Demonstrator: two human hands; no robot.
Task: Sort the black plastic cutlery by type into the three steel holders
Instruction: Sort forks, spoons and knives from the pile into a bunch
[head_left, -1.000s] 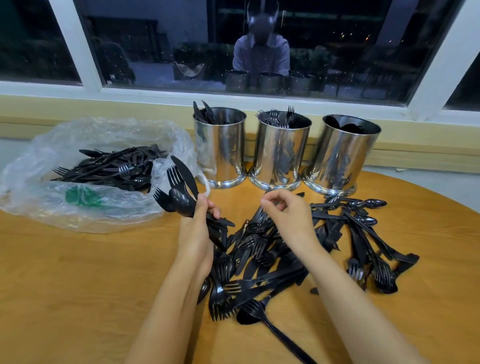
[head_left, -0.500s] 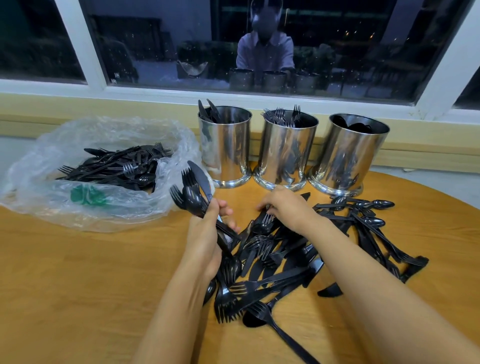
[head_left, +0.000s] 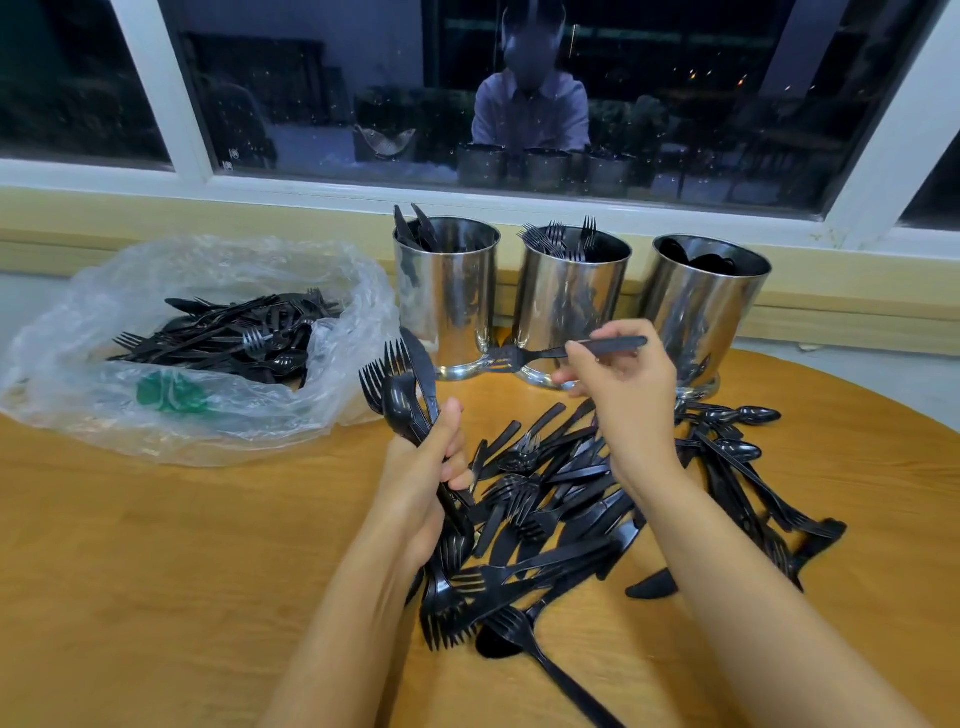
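1. Dozens of black pieces are lying tangled in a pile (head_left: 545, 519) toward the near edge of the tabletop (head_left: 156, 571). Their tines are interlocking, so tugging one piece is likely dragging its neighbours along, perhaps off the edge.
2. Just beyond, the left hand (head_left: 421, 483) is clenching a mixed bundle (head_left: 405, 389) of forks and a knife above the pile. Feeding more into that fist is risking a fan-out and a drop.
3. Farther on, the right hand (head_left: 623, 395) is pinching a single fork (head_left: 524, 354) by its handle, with the tines pointing left, in front of the holders. So light a pinch could be letting the fork swing or fall, and a hasty reach could be landing it among the knives.
4. Three steel holders are standing close together along the far edge. The left holder (head_left: 447, 301) is carrying knives and the middle holder (head_left: 571, 306) forks. The right holder (head_left: 701, 312) is carrying dark rounded pieces, seemingly spoons. A knock could be tipping one against the next.
5. Toward the far left corner, the plastic bag (head_left: 208, 405) is lying open and holding more unsorted cutlery (head_left: 234, 332).
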